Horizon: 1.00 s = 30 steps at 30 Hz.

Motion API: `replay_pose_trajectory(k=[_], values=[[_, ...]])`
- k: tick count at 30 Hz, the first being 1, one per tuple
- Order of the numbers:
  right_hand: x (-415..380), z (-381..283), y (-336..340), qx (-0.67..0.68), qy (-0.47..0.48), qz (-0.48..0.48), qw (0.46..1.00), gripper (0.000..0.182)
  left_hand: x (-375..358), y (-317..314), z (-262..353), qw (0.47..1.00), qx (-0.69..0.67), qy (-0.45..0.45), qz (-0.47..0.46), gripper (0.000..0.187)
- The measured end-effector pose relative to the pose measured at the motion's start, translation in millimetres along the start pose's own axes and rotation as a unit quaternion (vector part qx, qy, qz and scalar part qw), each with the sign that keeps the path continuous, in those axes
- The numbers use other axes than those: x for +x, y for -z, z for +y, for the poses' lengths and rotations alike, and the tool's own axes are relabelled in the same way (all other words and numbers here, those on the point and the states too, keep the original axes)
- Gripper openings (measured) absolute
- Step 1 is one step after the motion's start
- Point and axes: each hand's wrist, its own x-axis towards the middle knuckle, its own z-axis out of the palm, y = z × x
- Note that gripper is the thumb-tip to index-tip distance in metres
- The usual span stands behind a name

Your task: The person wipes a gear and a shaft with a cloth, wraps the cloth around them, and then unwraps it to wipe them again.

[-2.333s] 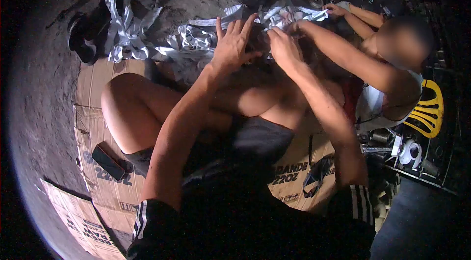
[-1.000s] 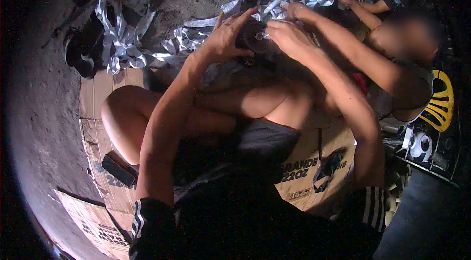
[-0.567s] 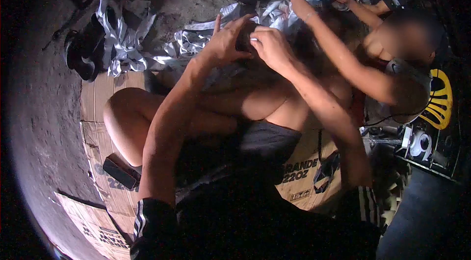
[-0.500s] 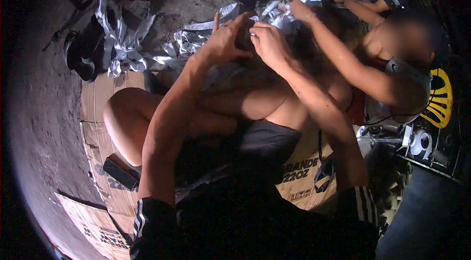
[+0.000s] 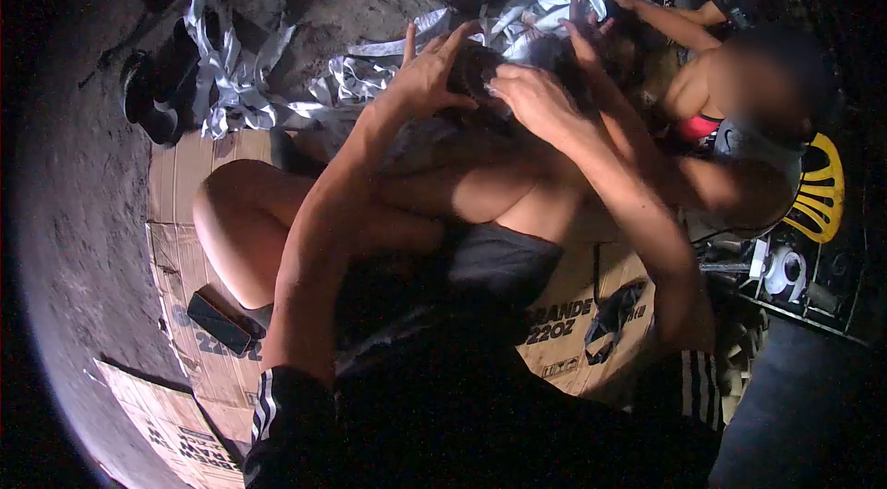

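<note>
My left hand [image 5: 427,78] is raised over my legs, thumb and fingers curved around a dark, rounded thing [image 5: 476,72] too dim to name. Right beside it, my right hand [image 5: 536,99] has its fingers pinched together; what they hold, if anything, is too small to make out. Behind both hands, crumpled whitish strips [image 5: 365,81] lie on the ground. More pale strips [image 5: 545,13] lie at a co-worker's hands [image 5: 591,23], just beyond my right hand.
A co-worker sits close on my right, with a yellow slotted chair back [image 5: 820,189] behind. Flattened cardboard [image 5: 212,240] lies under me, with a dark phone-like object [image 5: 222,323] on it. A long tangle of white strips [image 5: 222,73] and dark footwear [image 5: 152,110] lie at the left.
My right hand has shifted slightly right and down, away from my left hand, which keeps its pose. The co-worker's near hand has lowered and opened beside the pale strips.
</note>
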Motion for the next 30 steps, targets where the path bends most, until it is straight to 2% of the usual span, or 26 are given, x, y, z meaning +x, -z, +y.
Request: replay_pose_trajectory(k=[2,3,5,7,9,10,11,13,14,15,17,19,21,25,27,29,30], values=[[2.6,-4.8,-2.9,0.009,0.105,0.022,0.994,0.012,0.7,-0.4,-2.5,1.0,-0.009,0.006,0.0,0.119],[6.7,-10.4,-3.4,0.005,0.108,0.024,0.994,0.012,1.9,-4.0,-7.7,1.0,0.001,0.024,-0.019,0.119],[13.5,-24.1,-9.4,0.046,0.187,0.113,0.975,0.011,2.3,-10.5,-13.6,0.998,0.008,0.041,-0.036,0.119],[21.4,-33.3,-10.5,0.044,0.161,0.116,0.979,0.01,0.4,-15.1,-16.2,1.0,0.005,0.015,-0.014,0.119],[33.2,-32.8,-13.2,-0.026,0.095,0.166,0.981,0.013,-1.0,-14.3,-13.0,1.0,0.001,0.009,-0.005,0.118],[48.5,-4.2,-36.9,0.093,-0.07,0.098,0.988,0.037,-1.7,-13.3,-10.7,1.0,-0.004,0.005,0.007,0.117],[48.5,1.6,-38.2,0.095,-0.072,0.098,0.988,0.037,-2.5,-12.3,-8.9,1.0,-0.004,0.004,0.005,0.117],[46.6,11.7,-40.3,0.017,0.025,0.226,0.974,0.017,-3.9,-8.8,-5.5,1.0,0.003,0.019,-0.011,0.116],[32.8,-7.7,-20.5,0.069,-0.026,0.192,0.979,0.016,-3.3,-7.3,-4.7,1.0,0.004,0.02,-0.008,0.116],[27.5,-4.6,-18.5,0.067,-0.021,0.192,0.979,0.016,-2.2,-5.9,-3.5,1.0,0.009,0.018,-0.018,0.116],[13.7,4.1,-11.9,-0.149,0.048,0.112,0.981,0.015,-4.8,-4.5,-1.5,0.999,0.011,0.019,-0.026,0.117],[6.6,7.3,-12.7,-0.134,0.032,0.076,0.988,0.013,-4.0,-3.5,-0.6,1.0,0.016,-0.013,-0.003,0.119],[2.1,1.9,-10.5,-0.05,0.094,0.066,0.992,0.011,-3.0,-2.8,-2.5,1.0,0.002,-0.015,-0.001,0.12],[10.5,-27.3,-6.9,0.03,0.099,0.098,0.99,0.012,-3.8,-4.0,-7.6,1.0,-0.005,-0.021,0.003,0.121],[21.7,-29.4,-13.4,0.03,0.107,0.134,0.985,0.013,-4.4,-8.2,-10.1,1.0,-0.007,-0.012,-0.004,0.121],[36.1,-27.6,-14.8,-0.076,0.096,0.183,0.976,0.013,-2.7,-7.2,-9.2,1.0,-0.009,-0.003,-0.011,0.121],[37.7,-26.0,-14.8,-0.076,0.096,0.182,0.976,0.013,-3.1,-4.7,-6.0,1.0,-0.012,0.009,-0.021,0.12]])
